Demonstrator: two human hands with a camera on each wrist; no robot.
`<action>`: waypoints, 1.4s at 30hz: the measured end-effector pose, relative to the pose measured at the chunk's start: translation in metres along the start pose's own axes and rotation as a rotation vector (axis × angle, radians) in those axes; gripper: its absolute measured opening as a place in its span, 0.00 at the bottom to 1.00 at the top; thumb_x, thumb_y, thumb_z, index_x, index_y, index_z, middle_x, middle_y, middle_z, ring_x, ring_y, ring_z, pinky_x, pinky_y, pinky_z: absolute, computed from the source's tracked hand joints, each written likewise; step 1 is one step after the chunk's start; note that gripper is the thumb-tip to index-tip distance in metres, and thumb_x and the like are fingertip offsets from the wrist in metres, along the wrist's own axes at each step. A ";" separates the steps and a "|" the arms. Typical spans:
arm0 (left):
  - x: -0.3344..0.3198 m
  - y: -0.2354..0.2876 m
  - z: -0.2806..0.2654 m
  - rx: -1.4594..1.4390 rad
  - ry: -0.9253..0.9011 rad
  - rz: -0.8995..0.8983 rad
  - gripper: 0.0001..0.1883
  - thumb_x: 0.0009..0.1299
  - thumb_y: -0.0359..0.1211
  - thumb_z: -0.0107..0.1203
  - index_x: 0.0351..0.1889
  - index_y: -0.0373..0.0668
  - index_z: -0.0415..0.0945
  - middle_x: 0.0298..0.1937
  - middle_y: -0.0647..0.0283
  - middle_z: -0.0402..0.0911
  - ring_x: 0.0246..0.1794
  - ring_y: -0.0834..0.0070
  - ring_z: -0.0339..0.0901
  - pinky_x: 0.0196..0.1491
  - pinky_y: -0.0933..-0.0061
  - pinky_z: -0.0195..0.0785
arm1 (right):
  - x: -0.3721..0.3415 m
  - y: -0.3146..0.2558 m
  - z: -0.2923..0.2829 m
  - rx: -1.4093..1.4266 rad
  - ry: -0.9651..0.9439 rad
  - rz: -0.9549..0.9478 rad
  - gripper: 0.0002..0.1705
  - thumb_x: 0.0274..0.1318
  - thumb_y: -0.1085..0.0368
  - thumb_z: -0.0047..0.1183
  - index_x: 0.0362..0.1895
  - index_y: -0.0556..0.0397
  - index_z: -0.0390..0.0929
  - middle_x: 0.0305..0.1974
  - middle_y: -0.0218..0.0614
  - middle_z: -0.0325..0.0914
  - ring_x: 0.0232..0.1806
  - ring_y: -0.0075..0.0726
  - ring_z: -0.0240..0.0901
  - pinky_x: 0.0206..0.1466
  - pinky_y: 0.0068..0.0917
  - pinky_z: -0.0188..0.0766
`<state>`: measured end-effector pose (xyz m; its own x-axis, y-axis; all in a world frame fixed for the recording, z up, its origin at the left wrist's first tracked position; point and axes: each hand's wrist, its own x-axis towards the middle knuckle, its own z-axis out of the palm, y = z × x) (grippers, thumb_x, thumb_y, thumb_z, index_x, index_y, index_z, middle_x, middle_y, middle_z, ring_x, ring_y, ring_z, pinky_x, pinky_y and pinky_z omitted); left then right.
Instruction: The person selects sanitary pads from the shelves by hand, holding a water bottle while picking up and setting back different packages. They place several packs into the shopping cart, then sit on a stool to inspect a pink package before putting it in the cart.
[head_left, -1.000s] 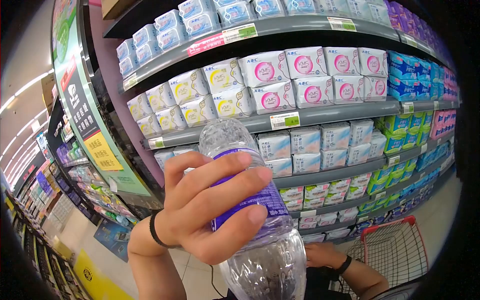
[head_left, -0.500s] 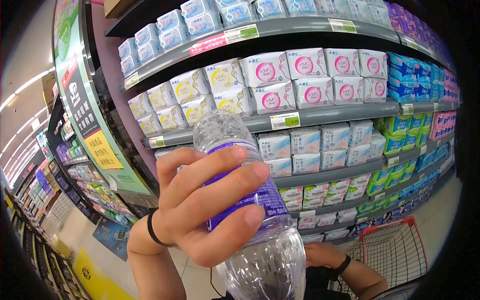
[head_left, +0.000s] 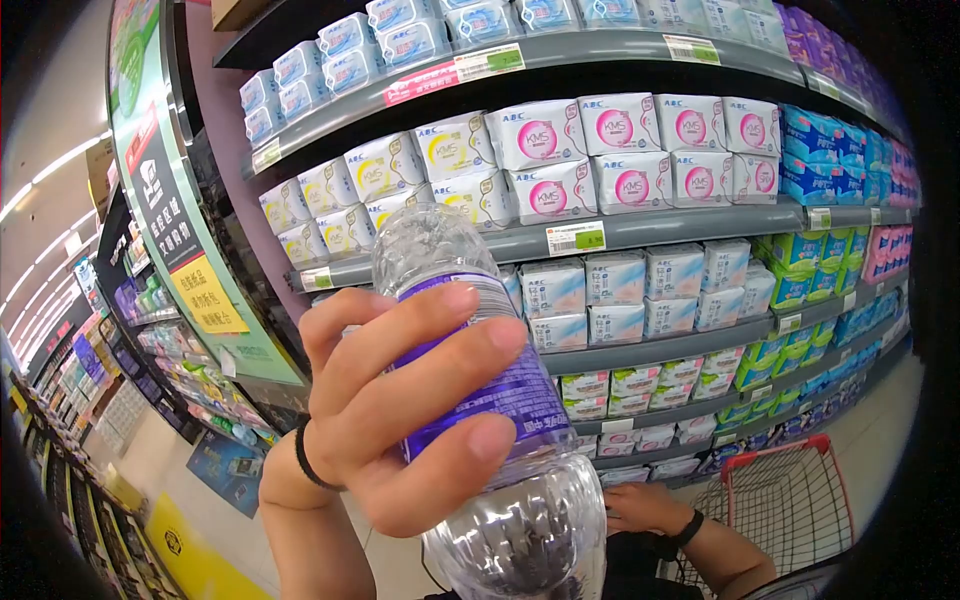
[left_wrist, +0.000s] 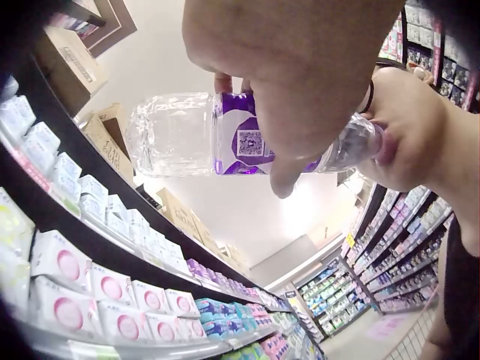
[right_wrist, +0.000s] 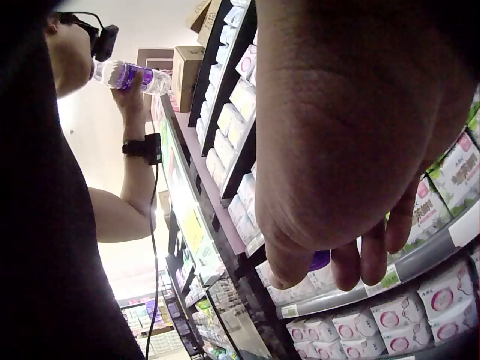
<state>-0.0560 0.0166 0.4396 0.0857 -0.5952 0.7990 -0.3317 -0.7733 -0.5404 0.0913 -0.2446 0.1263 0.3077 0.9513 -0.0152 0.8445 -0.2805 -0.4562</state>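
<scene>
The bottle (left_wrist: 176, 135) is gripped by the left hand (head_left: 405, 400) and held to the mouth (left_wrist: 385, 145); drinking is judged under way. What looks like a purple cap (right_wrist: 320, 260) is pinched by the right hand (head_left: 643, 507); recapping has not yet been done.

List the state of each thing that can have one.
Clear plastic bottle with purple label: uncapped, tipped, at the mouth
Left hand: gripping the bottle
Small purple object: mostly hidden, seemingly held by right hand
Red-trimmed wire cart: upright
White pink-circled packs: stacked two high
</scene>
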 end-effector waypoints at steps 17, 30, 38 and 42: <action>0.001 -0.004 0.005 0.017 0.026 0.021 0.44 0.56 0.41 0.77 0.65 0.60 0.55 0.56 0.65 0.77 0.54 0.60 0.79 0.52 0.54 0.67 | 0.000 0.002 0.005 -0.068 0.017 0.009 0.26 0.69 0.41 0.48 0.63 0.38 0.73 0.50 0.44 0.82 0.50 0.56 0.81 0.50 0.49 0.79; 0.002 0.002 0.010 0.015 0.119 -0.015 0.43 0.57 0.43 0.76 0.64 0.60 0.55 0.55 0.66 0.78 0.53 0.60 0.79 0.53 0.53 0.66 | 0.000 0.026 0.028 -0.141 0.104 -0.010 0.25 0.67 0.38 0.48 0.61 0.31 0.76 0.50 0.33 0.84 0.47 0.45 0.84 0.37 0.46 0.82; 0.002 0.007 0.001 0.011 0.101 -0.057 0.42 0.58 0.42 0.76 0.63 0.61 0.56 0.55 0.67 0.78 0.54 0.61 0.79 0.55 0.53 0.67 | 0.001 0.022 0.030 -0.130 0.097 -0.020 0.26 0.68 0.38 0.47 0.62 0.33 0.75 0.52 0.35 0.83 0.49 0.49 0.83 0.43 0.46 0.81; 0.001 0.005 -0.003 0.014 0.077 -0.041 0.41 0.58 0.43 0.76 0.63 0.61 0.56 0.55 0.67 0.78 0.54 0.61 0.79 0.55 0.54 0.67 | 0.001 0.024 0.032 -0.085 0.120 -0.065 0.26 0.68 0.39 0.47 0.62 0.36 0.75 0.53 0.37 0.83 0.51 0.50 0.82 0.46 0.47 0.80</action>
<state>-0.0606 0.0130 0.4392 0.0262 -0.5449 0.8381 -0.3158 -0.8000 -0.5103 0.0982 -0.2463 0.0872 0.2976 0.9470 0.1207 0.8968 -0.2339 -0.3755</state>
